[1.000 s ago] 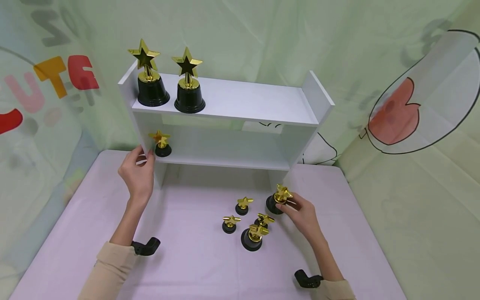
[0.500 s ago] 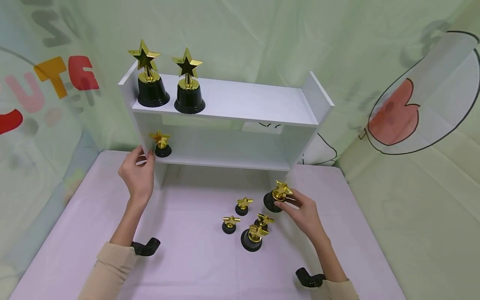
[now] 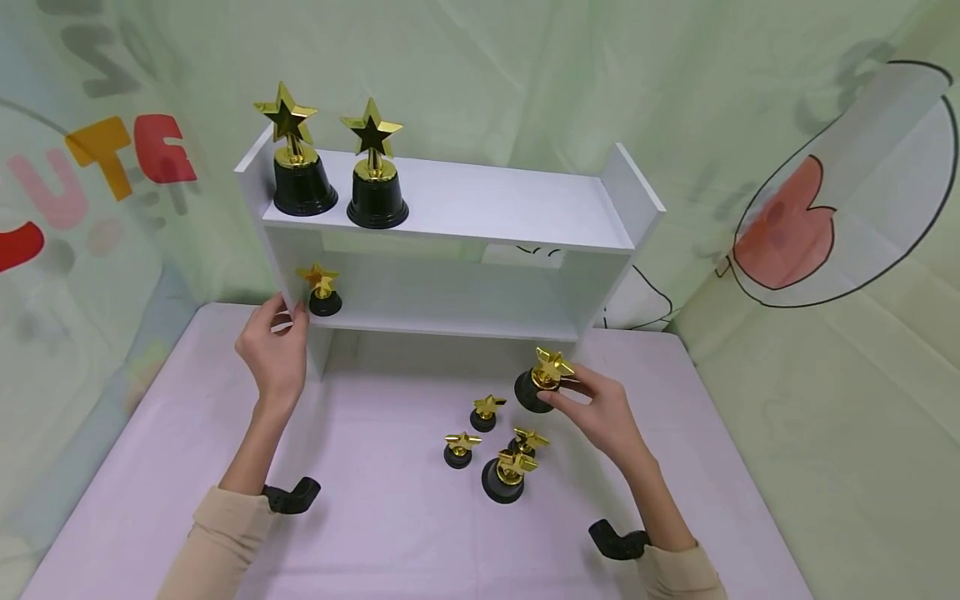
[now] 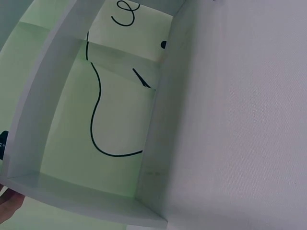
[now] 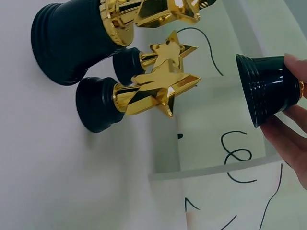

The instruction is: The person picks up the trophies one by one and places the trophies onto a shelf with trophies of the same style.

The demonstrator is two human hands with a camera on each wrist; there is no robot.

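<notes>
Here the right hand (image 3: pixel 602 415) pinches the trophy (image 3: pixel 551 367) by its base (image 5: pixel 266 86), probably the best hold on light, slick plastic; the left hand (image 3: pixel 274 354) grips the shelf (image 3: pixel 495 204).

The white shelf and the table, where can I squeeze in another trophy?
Top board: free from the two big trophies to the right side panel. Middle board: free right of its small trophy. Table: bare between left arm and four trophies crowded together.
</notes>
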